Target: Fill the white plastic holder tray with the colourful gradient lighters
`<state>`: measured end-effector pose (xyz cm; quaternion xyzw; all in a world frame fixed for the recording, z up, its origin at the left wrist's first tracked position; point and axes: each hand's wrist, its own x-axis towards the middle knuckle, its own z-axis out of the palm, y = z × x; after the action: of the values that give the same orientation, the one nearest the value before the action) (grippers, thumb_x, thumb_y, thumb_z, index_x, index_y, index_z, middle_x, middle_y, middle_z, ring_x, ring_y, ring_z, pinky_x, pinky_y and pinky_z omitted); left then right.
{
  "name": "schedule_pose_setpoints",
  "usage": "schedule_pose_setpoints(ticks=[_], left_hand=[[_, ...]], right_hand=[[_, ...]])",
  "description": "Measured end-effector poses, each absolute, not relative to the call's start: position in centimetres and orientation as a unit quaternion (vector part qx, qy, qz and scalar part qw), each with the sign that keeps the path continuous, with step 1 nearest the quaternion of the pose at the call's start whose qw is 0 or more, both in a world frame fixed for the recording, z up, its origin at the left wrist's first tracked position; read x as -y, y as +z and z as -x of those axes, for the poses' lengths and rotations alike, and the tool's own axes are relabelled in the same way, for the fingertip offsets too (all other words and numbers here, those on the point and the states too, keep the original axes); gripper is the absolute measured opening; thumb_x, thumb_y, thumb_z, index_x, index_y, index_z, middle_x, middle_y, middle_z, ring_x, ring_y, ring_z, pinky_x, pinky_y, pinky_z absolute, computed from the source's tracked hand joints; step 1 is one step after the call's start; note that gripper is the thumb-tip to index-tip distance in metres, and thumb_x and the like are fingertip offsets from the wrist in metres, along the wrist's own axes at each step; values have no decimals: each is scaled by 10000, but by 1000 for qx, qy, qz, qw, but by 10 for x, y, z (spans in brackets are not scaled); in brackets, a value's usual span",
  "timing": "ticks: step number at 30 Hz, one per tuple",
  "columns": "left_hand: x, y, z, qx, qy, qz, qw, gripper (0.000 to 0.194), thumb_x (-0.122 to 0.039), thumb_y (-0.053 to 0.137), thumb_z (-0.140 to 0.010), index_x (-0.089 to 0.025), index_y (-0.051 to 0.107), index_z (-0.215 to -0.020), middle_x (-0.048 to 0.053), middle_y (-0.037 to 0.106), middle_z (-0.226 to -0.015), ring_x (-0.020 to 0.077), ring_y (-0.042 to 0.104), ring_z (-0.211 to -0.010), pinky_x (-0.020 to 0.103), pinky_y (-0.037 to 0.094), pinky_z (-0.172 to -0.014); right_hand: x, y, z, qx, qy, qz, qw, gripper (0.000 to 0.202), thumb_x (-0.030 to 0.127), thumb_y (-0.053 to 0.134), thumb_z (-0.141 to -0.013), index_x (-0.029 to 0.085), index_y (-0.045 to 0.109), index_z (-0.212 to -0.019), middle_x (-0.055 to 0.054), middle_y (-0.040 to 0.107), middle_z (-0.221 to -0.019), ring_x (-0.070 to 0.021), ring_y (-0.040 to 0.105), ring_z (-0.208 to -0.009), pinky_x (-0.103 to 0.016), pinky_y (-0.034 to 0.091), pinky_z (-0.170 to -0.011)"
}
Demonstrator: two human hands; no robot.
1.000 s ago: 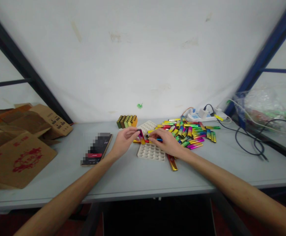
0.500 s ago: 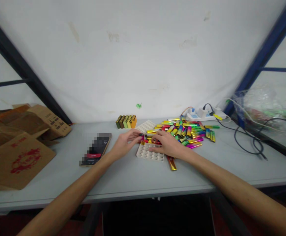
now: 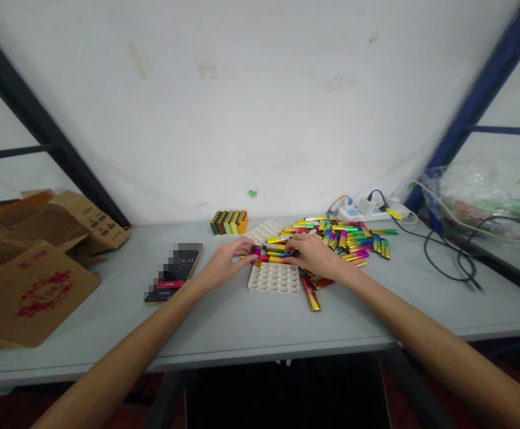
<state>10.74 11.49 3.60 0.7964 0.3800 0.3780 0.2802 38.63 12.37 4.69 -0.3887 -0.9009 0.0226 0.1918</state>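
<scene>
My left hand (image 3: pixel 229 260) pinches a small shiny lighter-like piece (image 3: pixel 257 255), purple above and gold below, upright at the back left corner of a white tray with round hollows (image 3: pixel 273 279). My right hand (image 3: pixel 308 253) is at the left side of a pile of shiny coloured lighter-like pieces (image 3: pixel 349 235). Its fingers curl down over pieces lying behind the tray; whether one is gripped is hidden. A second white tray (image 3: pixel 266 231) lies farther back. Red-gold pieces (image 3: pixel 310 293) rest right of the near tray.
An upright block of lighter-like pieces (image 3: pixel 229 222) stands near the wall. A phone (image 3: pixel 177 274) lies left of my left hand, with cardboard boxes (image 3: pixel 54 286) farther left. Behind the pile is a power strip (image 3: pixel 362 211); black cables (image 3: pixel 450 274) and clear plastic (image 3: pixel 479 185) are at the right.
My right hand has moved right and slightly back, off the near tray, whose hollows now show. My left hand still holds its piece, slightly lower. Another reddish piece shows beneath my right wrist.
</scene>
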Motion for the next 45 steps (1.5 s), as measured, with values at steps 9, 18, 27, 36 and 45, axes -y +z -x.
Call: schedule_pose_setpoints(ticks=[9,18,27,36,45], left_hand=[[-112,35,-111,-386,397,-777,299,380,-465,780,-841,-198,660,-1083,74,779,-1017,229,776,-886,388,653,-873],[-111,48,-109,-382,368,-792,302,448,-470,739,-881,-194,663,-1225,84,756,-1131,227,752,-990,396,609,-962],[-114,101,-125,-396,426,-804,126,330,-478,636,-956,-191,769,-1051,92,780,-1097,238,719,-1008,328,581,-891],[-91,88,-157,-356,399,-832,147,273,-399,680,-937,-199,771,-1100,50,804,-964,168,692,-715,269,553,-683],[-83,70,-158,-367,442,-759,307,328,-434,703,-915,-183,708,-1127,79,799,-1043,232,768,-862,350,631,-774]], right_hand=[[-120,46,-381,910,19,385,150,165,341,747,-930,180,784,-930,-99,720,-933,-232,646,-875,-322,425,-754],[-121,46,-383,871,74,431,225,137,297,625,-1006,161,645,-1013,-79,725,-891,-213,655,-774,-307,452,-699],[-120,58,-381,789,220,359,447,265,437,615,-995,201,688,-1089,-61,761,-1008,-190,694,-851,-307,532,-758],[-119,50,-372,699,407,295,509,398,530,783,-842,210,630,-1021,-8,692,-860,-162,674,-790,-294,561,-737],[-113,54,-373,737,423,256,461,409,591,637,-946,195,708,-1021,-29,686,-814,-162,629,-721,-297,531,-672]])
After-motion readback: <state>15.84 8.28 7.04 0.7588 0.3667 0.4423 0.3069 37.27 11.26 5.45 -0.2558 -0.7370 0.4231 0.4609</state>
